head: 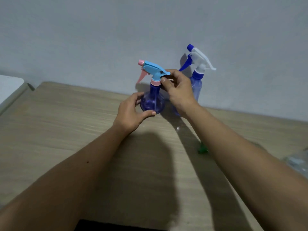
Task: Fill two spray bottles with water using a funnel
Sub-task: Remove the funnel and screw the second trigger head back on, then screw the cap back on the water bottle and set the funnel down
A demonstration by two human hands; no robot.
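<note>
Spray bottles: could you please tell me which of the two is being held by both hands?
The round bottle with the light-blue and pink sprayer; the taller bottle with the white and dark-blue sprayer stands untouched behind.

1. wall (116, 30): plain, pale grey-blue, unmarked, fills the upper part of the view; light falls evenly across it.
2. table (66, 114): light wood-grain top, grain running roughly left to right; its far edge sits against the wall.
3. white surface (8, 87): flat, rounded corner, at the left edge of the view, just beside the table's far left corner; what it belongs to cannot be told.
4. shadows (150, 164): broad and dark on the tabletop, running toward the near edge.
5. dark strip (116, 225): along the bottom of the view at the table's near edge; too little shows to identify.
</note>
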